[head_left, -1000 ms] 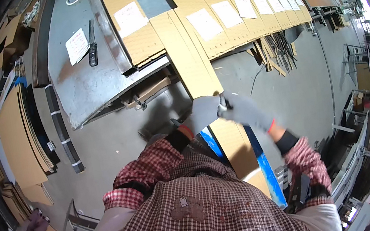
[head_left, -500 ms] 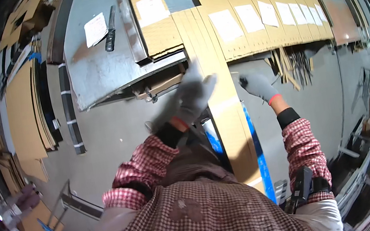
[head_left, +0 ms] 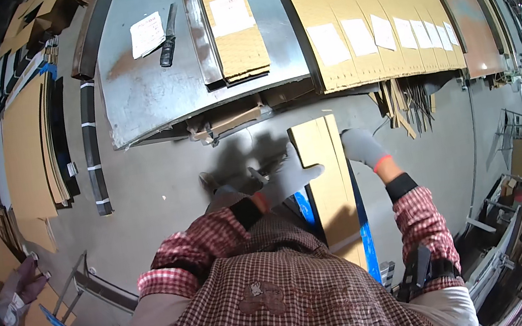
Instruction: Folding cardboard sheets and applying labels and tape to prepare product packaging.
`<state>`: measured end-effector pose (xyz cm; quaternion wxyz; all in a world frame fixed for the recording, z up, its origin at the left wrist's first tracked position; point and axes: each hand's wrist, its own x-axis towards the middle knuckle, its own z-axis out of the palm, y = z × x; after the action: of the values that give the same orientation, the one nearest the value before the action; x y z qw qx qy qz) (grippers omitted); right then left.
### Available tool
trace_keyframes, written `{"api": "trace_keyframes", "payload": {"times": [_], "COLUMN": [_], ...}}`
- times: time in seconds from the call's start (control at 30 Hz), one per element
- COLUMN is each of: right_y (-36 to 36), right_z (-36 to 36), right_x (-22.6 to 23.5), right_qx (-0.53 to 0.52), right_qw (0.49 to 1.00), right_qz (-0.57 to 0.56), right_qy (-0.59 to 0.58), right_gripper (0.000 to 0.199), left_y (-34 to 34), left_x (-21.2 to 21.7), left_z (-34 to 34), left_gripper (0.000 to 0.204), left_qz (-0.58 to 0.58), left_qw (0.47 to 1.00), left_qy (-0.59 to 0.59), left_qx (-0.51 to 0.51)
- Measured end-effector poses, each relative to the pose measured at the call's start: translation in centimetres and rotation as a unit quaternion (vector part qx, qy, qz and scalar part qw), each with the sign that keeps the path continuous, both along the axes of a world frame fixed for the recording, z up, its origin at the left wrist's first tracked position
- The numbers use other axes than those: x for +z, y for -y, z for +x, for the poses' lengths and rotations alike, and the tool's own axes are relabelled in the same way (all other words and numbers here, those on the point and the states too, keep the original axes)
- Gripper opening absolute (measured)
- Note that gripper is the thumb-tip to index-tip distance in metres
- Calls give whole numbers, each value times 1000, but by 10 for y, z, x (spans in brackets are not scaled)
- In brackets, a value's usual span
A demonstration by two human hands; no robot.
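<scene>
A long narrow cardboard piece [head_left: 328, 183] stands in front of me, over a blue bar [head_left: 361, 229]. My left hand [head_left: 285, 177], in a grey glove, grips its left edge with the thumb on the face. On the right edge is my right hand [head_left: 361, 146], also gloved in grey, fingers closed around the edge near the top. Both sleeves are red plaid.
A grey metal table [head_left: 146, 85] lies ahead with a black-handled knife [head_left: 167, 37], a paper sheet [head_left: 146, 34] and a cardboard strip [head_left: 235, 24]. Large cardboard sheets with white labels [head_left: 374, 15] lie to the right. Stacked cardboard [head_left: 27, 152] fills the floor at left.
The cardboard piece has come down and closer to me. My left hand went from an open reach near the table to gripping its left edge; my right hand dropped onto its right edge.
</scene>
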<state>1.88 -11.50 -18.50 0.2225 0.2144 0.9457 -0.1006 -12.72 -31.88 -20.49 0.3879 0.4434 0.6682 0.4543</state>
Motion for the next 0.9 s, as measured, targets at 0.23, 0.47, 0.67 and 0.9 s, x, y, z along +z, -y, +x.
{"api": "trace_keyframes", "payload": {"times": [0.23, 0.47, 0.67, 0.9], "right_y": [59, -55, -33, 35], "right_z": [-80, -37, -32, -47], "right_x": [174, 87, -72, 30], "right_qx": [-5, -122, -148, -449], "right_qw": [890, 972, 850, 822], "right_qz": [-431, -201, -498, -179], "right_qy": [-149, 3, -90, -301], "right_gripper": [44, 27, 31, 47], "left_y": [10, 24, -6, 10], "left_x": [120, 30, -178, -217], "left_z": [-59, -82, 6, 19], "left_gripper": [79, 60, 9, 11], "left_qz": [-26, -81, -70, 26], "left_qw": [985, 940, 942, 982], "left_qy": [169, 309, 329, 122], "left_qx": [-6, 123, -20, -139]}}
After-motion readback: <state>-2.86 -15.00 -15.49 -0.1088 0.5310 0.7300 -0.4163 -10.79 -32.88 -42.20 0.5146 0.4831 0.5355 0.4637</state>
